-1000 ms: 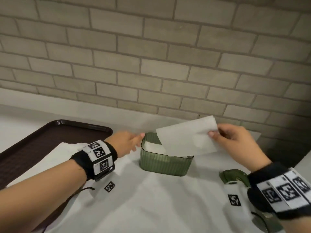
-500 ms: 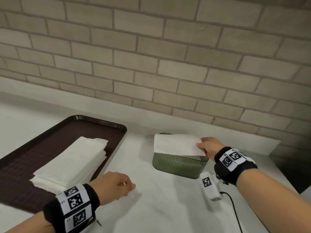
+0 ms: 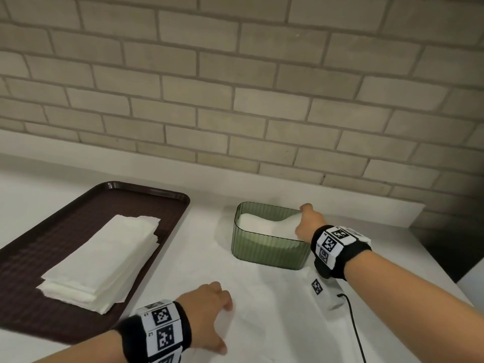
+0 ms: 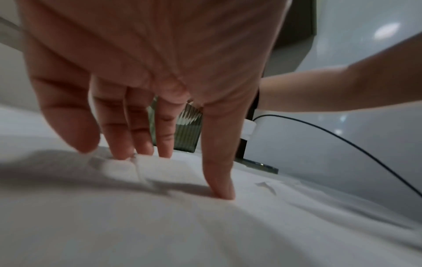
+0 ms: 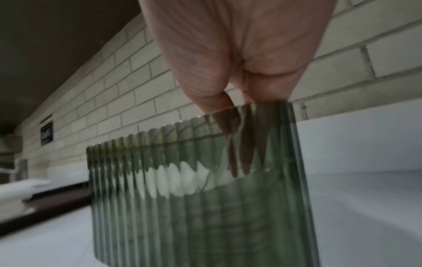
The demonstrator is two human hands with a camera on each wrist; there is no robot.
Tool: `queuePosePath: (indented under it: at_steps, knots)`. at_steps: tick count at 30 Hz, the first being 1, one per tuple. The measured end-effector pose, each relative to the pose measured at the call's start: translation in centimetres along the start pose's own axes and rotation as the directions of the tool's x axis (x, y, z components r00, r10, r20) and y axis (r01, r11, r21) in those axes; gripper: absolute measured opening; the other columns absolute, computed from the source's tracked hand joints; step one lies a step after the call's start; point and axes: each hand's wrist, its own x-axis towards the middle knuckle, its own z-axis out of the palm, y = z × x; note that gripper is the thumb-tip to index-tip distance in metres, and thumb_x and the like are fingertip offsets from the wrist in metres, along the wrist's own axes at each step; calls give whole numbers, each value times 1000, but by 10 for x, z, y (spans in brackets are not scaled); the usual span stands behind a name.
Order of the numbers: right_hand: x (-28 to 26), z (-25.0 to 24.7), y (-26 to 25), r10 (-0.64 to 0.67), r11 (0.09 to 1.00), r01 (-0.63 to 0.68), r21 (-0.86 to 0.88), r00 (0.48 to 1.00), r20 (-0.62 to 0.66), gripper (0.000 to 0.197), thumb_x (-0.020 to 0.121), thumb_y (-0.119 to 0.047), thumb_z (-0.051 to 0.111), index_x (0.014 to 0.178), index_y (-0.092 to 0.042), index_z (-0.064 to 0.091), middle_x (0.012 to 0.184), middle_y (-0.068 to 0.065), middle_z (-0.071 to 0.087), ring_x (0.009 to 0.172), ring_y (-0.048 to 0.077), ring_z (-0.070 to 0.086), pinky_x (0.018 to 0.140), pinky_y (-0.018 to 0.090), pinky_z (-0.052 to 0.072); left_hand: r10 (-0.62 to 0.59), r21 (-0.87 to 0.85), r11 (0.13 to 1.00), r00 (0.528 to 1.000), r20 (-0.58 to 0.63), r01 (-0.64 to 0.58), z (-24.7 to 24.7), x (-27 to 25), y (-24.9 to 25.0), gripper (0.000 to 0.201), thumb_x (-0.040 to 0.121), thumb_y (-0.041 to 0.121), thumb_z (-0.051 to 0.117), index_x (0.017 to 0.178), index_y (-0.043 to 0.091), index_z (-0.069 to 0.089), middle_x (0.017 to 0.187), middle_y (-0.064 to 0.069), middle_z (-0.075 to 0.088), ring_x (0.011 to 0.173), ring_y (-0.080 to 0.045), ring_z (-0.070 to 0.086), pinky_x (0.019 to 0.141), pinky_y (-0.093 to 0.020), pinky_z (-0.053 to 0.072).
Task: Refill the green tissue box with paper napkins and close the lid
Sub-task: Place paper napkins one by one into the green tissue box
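The green ribbed tissue box (image 3: 269, 254) stands open on the white cloth, with white napkins lying inside it. My right hand (image 3: 301, 218) reaches into its right end. Thumb and fingers pinch the end of the top napkin (image 3: 262, 222), which curls up toward the hand. In the right wrist view the fingers (image 5: 242, 144) show through the box wall (image 5: 182, 207). My left hand (image 3: 225, 328) rests nearer to me with its fingertips (image 4: 164, 151) spread on the cloth, holding nothing. A stack of napkins (image 3: 104, 260) lies on the brown tray (image 3: 65, 224). The lid is not visible in the head view.
A brick wall rises behind the counter. The tray takes up the left side. A white tagged device (image 3: 320, 292) with a black cable (image 3: 353, 328) lies right of the box, under my right forearm. The counter ends at a dark drop on the right.
My right hand has lowered the napkin from above the rim down into the box. My left hand has pulled back from the box and settled onto the cloth near me.
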Motion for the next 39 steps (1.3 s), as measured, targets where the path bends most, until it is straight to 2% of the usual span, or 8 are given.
queuePosePath:
  at_steps: [7,14,19,23,27,30,34,39]
  knots:
    - [-16,-9,-5,-200,925,162,-342,977,-76,42,83,3,46,125,-3,46,128,16,35,110,32,49,90,35,46,47,86,995,997,68,-53,-6,11,5,67,69,42,76,125,27,43,118,3,40,117,-15,40,99,-33,40]
    - [-56,-30,16,-399,905,350,-242,896,-196,20,88,-9,49,103,-13,62,107,5,54,94,27,58,78,33,49,120,237,963,992,39,-126,-10,15,16,40,83,41,61,119,25,50,117,4,49,114,-18,47,94,-32,34]
    - [-100,-27,49,-315,921,316,-227,948,42,11,84,-19,61,94,-21,65,85,-6,60,81,14,55,68,22,41,115,286,951,993,22,-116,-25,19,23,26,92,38,51,112,25,61,115,6,61,110,-15,54,87,-25,35]
    - [-128,-11,68,-152,943,244,-227,921,358,35,74,-38,75,103,-22,63,81,-14,50,83,9,50,70,21,40,160,276,949,987,-17,-149,-53,21,28,26,93,34,53,113,22,64,107,5,64,103,-13,55,83,-20,36]
    - [-140,16,85,-61,959,158,-236,926,373,57,62,-48,77,110,-27,56,100,-12,50,93,10,53,80,23,48,149,169,977,983,-107,-130,-93,22,30,14,90,32,59,98,24,67,79,17,55,85,-8,50,78,-20,35]
    - [-144,26,89,-32,961,121,-250,942,333,69,58,-52,77,118,-30,50,114,-10,50,101,11,53,89,28,49,135,-44,989,983,-120,-141,-125,26,23,7,89,26,62,83,28,62,78,13,59,78,-10,54,78,-22,41]
    - [-149,25,85,-9,949,120,-292,935,354,77,55,-53,79,121,-31,45,116,-8,46,101,15,55,88,35,51,88,-275,952,980,-176,-135,-155,39,12,11,91,21,59,82,25,63,71,6,57,63,-8,49,62,-18,42]
    - [-153,21,77,38,941,93,-327,927,373,77,59,-48,82,122,-25,43,120,-3,49,105,18,56,91,36,50,-110,-698,712,972,-207,-68,-154,69,-7,11,94,18,54,88,19,63,64,3,56,47,-4,44,41,-11,34]
